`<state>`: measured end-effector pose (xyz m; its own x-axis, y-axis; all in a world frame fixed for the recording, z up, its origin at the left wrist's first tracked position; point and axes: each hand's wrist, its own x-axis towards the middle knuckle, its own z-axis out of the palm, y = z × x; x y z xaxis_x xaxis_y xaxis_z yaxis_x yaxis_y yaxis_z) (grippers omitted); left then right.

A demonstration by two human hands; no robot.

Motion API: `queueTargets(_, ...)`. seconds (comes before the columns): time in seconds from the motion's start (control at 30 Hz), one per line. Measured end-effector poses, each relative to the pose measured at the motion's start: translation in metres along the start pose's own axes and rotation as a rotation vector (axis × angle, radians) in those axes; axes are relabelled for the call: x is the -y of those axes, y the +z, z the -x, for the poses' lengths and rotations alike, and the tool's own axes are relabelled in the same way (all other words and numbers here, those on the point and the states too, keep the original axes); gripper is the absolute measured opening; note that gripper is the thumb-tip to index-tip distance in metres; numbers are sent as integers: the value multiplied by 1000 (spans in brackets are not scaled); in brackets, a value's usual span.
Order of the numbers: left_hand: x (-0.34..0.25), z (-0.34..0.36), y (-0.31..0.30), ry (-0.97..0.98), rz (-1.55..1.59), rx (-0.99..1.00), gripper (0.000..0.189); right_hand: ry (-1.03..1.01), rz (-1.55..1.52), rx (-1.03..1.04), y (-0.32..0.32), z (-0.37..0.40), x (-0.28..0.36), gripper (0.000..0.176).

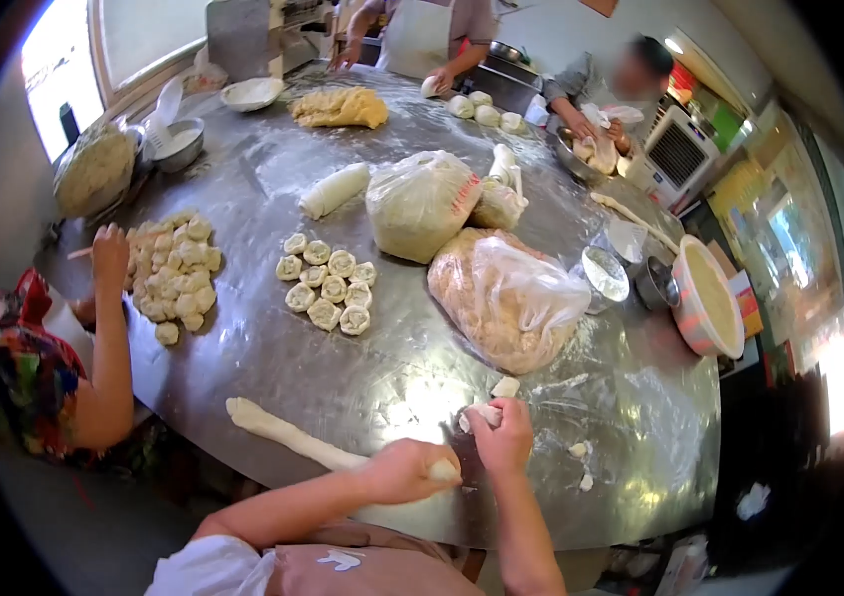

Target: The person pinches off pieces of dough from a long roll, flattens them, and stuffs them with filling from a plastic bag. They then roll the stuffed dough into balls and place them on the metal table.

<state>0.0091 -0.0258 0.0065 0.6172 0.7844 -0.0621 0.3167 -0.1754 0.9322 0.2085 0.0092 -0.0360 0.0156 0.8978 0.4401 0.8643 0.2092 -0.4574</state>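
- Left hand is gripping the rope of dough in a curled fist, and a stub is poking out on the side facing the right hand.
- Right hand is curling in and pinching a small lump.
- Most of the rope is lying on the table, running off to the left of the left hand. It is looking soft, so a hard tug could be making it thin or tearing it.
- The fist is hiding part of the rope, so I cannot tell how hard it is squeezing. Too much squeezing could be squashing that end flat.
- A loose piece is sitting just beyond the right hand. A careless bump could be pushing it toward the bag, which is resting farther past it.
- Two crumbs are lying to the right of the right hand. If they are drying out, they could be leaving hard bits in dough that is touching them.
- Metal by the left hand is looking shiny, so with too little flour the rope could be sticking.
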Motion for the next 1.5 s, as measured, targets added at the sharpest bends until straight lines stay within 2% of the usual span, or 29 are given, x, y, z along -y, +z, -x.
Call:
queueTargets(0.07, 10, -9, -4, -130, -153, -120, 47, -152, 35, -31, -20, -7, 19, 44)
queueTargets(0.1, 12, -12, -9, -243, -79, -52, 75, -114, 14, 48, -25, -2, 24, 53)
queueTargets(0.2, 6, -8, -8, -191, -51, -177, 95, 19, -279, 242, -16, 20, 35, 49)
queueTargets(0.23, 15, -9, -7, -165, -25, -163, 103, 104, -404, 341, -23, 23, 58, 45)
queueTargets(0.27, 24, -9, -5, -128, -12, -194, 103, 141, -568, 383, -18, 28, 70, 41)
queueTargets(0.33, 38, -7, 0, -52, 14, -250, 102, 5, -585, 345, -6, 36, 77, 32)
queueTargets(0.37, 44, -6, 1, 33, -70, -279, 103, -27, -570, 342, -3, 36, 77, 29)
queueTargets(0.47, 50, 5, 2, -10, 325, -232, 95, -82, -519, 312, -1, 35, 78, 21)
queueTargets(0.57, 37, 9, -16, 208, -161, -151, 71, -58, -475, 224, -9, 34, 80, 16)
queueTargets(0.67, 38, 5, -6, -109, -213, -73, 40, -60, -457, 142, -14, 29, 83, 16)
queueTargets(0.77, 34, 1, 0, -18, -42, -177, 26, -81, -412, 131, -20, 26, 86, 17)
queueTargets(0.87, 31, -3, 5, -88, -112, -102, 28, -71, -350, 110, -23, 26, 87, 18)
queueTargets(1.17, 18, -6, 7, -149, -139, -123, 23, -112, -271, -67, 6, 19, 45, 20)
queueTargets(1.27, -2, 1, 5, 42, 94, 33, 24, 0, -48, -25, 12, 8, -1, 21)
queueTargets(1.3, -18, 2, 1, -33, 16, 90, 26, 47, -79, -24, 6, 5, -1, 23)
queueTargets(1.37, 7, -7, 7, -23, -52, -79, 34, 104, -132, 19, -14, -4, 2, 28)
queueTargets(1.4, 16, -12, 8, -9, -98, -142, 38, -4, -42, -6, -23, -9, 10, 33)
queueTargets(1.43, 7, -15, -1, -191, -165, -61, 69, -97, 52, -37, -31, -12, 21, 38)
queueTargets(1.47, 9, -17, 1, -140, -137, -110, 78, -192, 143, -64, -35, -12, 28, 43)
queueTargets(1.5, 11, -16, 3, -97, -105, -169, 87, -180, 38, 10, -35, -5, 29, 54)
